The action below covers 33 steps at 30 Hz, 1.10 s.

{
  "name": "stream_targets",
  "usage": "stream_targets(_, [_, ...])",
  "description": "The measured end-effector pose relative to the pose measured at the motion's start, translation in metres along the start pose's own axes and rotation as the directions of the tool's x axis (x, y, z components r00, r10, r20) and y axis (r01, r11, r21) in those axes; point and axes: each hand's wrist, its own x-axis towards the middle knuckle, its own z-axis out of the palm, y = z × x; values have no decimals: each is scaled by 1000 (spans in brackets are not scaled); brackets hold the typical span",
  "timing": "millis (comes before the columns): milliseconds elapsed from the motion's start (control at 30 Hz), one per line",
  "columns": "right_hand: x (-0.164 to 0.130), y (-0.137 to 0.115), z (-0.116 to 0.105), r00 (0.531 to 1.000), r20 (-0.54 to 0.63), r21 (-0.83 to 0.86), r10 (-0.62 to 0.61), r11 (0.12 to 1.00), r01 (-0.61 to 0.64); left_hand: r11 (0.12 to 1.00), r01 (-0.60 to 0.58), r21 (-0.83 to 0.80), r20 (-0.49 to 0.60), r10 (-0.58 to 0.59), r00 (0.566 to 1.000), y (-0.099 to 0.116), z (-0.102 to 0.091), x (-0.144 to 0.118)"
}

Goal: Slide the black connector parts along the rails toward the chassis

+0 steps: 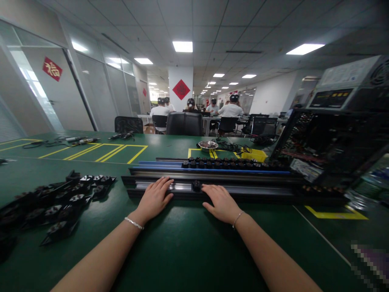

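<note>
1. Work surface: a green table [179, 251] with yellow tape marks carries all parts.
2. Right side: an open, dark metal computer chassis [331, 138] limits reach beyond the rails' right end.
3. Front assembly: a long black rail with a silver inner channel [258, 190] lies crosswise before the person. Behind it, a long blue-edged strip [152, 163] and a row of small black parts [225, 163] stand between the hands and the items farther back.
4. Left side: a loose cluster of black angular parts [53, 211] lies apart from the rail.
5. Left hand [154, 198]: open, palm down, fingers extended over the rail. Right hand [221, 202]: open, fingertips just beside the block; contact cannot be confirmed.
6. Rear: a yellow plastic tray [254, 155] and a round, shiny metal bowl [208, 146].
7. Smallest item: a small black block [197, 186] sits in the channel between the hands. The step appears to be positioning it; any further adjustment calls for light fingertip pressure with the rail steadied.
</note>
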Motion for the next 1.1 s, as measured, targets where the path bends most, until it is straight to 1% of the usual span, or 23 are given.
stream_targets(200, [1, -2, 2, 1000, 2, 6, -9, 1000, 9, 995, -98, 12, 37, 98, 995, 10, 2, 1])
stream_targets(367, [4, -6, 5, 1000, -1, 14, -25, 1000, 25, 992, -127, 17, 60, 126, 990, 18, -1, 2])
stream_targets(500, [5, -9, 6, 1000, -1, 8, -18, 1000, 18, 978, -203, 47, 88, 198, 976, 26, -2, 3])
stream_targets(600, [5, -10, 8, 1000, -8, -12, -19, 1000, 19, 969, -240, 60, 88, 234, 968, 33, -1, 5])
stream_targets(933, [6, -14, 12, 999, -16, -50, -28, 998, 27, 970, -231, 72, 60, 227, 972, 40, 4, 6])
stream_targets(1100, [7, -18, 13, 999, -35, -62, -14, 998, 12, 976, -190, 110, 51, 185, 981, 48, 4, 6])
